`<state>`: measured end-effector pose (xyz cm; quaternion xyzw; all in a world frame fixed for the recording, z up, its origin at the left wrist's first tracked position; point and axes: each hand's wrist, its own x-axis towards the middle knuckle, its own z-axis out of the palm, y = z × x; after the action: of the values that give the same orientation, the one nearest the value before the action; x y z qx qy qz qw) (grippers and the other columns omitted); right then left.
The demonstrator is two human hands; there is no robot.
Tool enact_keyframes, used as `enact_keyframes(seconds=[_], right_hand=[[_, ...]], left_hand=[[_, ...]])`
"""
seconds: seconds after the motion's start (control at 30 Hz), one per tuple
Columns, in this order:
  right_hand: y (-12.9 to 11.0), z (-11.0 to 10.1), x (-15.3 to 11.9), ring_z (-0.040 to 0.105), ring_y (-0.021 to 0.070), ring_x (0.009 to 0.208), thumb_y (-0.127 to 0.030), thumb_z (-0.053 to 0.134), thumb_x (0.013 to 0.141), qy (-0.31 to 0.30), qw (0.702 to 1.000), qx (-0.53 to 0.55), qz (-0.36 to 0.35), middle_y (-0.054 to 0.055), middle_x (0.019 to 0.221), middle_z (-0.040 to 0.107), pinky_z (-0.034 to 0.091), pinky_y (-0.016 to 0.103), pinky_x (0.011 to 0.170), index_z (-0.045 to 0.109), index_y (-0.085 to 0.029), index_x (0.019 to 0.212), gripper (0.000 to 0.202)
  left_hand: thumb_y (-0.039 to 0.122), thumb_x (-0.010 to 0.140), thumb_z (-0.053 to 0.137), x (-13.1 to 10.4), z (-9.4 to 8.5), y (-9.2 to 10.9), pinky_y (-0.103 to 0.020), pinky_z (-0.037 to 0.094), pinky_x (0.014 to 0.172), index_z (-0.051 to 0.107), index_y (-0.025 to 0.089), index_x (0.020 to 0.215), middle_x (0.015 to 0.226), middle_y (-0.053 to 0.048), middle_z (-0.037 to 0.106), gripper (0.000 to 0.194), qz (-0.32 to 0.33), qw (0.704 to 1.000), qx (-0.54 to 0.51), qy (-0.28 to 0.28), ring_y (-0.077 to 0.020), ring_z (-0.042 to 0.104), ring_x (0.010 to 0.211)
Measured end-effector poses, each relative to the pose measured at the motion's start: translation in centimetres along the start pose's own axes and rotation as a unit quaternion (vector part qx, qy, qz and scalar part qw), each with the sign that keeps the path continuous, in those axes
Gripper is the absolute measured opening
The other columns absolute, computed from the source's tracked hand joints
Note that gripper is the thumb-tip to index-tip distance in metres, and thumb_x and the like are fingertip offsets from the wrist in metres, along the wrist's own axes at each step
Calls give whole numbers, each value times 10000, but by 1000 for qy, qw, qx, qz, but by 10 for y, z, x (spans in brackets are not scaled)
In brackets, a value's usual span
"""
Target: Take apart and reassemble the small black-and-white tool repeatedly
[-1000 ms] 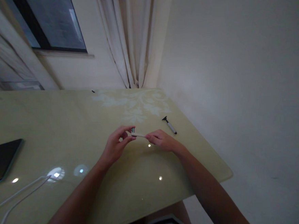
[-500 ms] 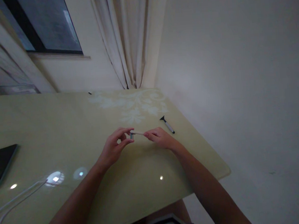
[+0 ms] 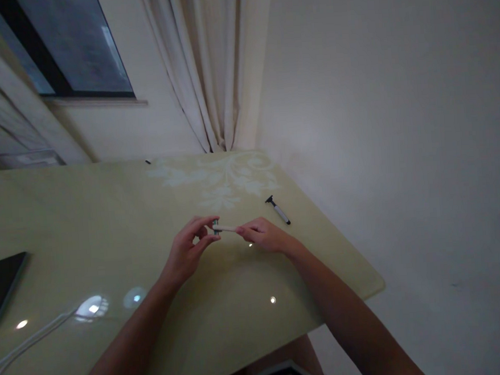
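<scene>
My left hand pinches a small grey-blue piece upright between thumb and fingers; it resembles a razor head, but its detail is too small to be sure. From the other side, my right hand grips a slim pale stick, with a shape like a toothbrush. The stick's left end meets the middle of the small piece; bristles cannot be made out. Both hands are held over the glossy table. Just beyond my right hand lies a razor with a grey handle and black head.
A dark flat device lies at the table's left edge, with white cables nearer to me. A tiny black object is at the far edge. Behind stand a curtain and a window; a wall rises on the right.
The stick's end has shifted from the top of the small piece down to its middle. Both hands sit slightly further left in view, and the camera view has shifted a little.
</scene>
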<state>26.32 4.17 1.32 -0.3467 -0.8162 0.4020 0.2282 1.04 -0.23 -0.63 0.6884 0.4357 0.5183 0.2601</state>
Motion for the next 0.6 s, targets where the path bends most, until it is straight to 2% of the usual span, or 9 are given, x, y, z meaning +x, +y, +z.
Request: enact_keyframes(seconds=[0.03, 0.17, 0.3, 0.43, 0.6], right_hand=[[0, 0, 0, 316, 105, 563, -669, 420, 1024, -5, 1000, 0, 0, -46, 606, 326, 204, 284, 573, 400, -203, 638, 605], [2, 1, 2, 335, 110, 582, -656, 416, 1030, 43, 999, -28, -8, -40, 607, 342, 208, 289, 586, 401, -201, 639, 600], [3, 3, 3, 344, 113, 577, -696, 406, 1014, -18, 1000, -1, 11, -38, 604, 366, 223, 283, 578, 425, -202, 644, 617], [5, 3, 4, 338, 114, 588, -693, 408, 1012, 58, 998, -39, 1, -38, 607, 347, 217, 287, 587, 406, -205, 635, 616], [6, 4, 5, 327, 107, 567, -696, 416, 1010, -24, 1000, -2, 6, -44, 598, 351, 210, 283, 567, 421, -202, 629, 624]], left_hand=[[275, 880, 751, 0, 0, 0, -256, 498, 717, 758, 252, 1205, 905, -1, 671, 326, 1, 1000, 0, 2, -125, 579, 724], [283, 878, 742, -1, 2, 0, -255, 490, 688, 759, 252, 1183, 931, -6, 680, 307, 3, 1000, -2, 11, -123, 564, 708], [299, 890, 727, 0, 2, -3, -260, 494, 696, 752, 253, 1202, 921, -5, 674, 317, -3, 1000, 7, 6, -127, 567, 710], [315, 873, 743, 0, 3, -5, -253, 490, 678, 758, 237, 1161, 885, 1, 668, 298, -3, 1000, 7, 6, -129, 568, 702], [300, 889, 730, 0, 3, -6, -250, 486, 690, 752, 249, 1203, 910, 1, 672, 318, 1, 1000, 6, 8, -122, 571, 704]])
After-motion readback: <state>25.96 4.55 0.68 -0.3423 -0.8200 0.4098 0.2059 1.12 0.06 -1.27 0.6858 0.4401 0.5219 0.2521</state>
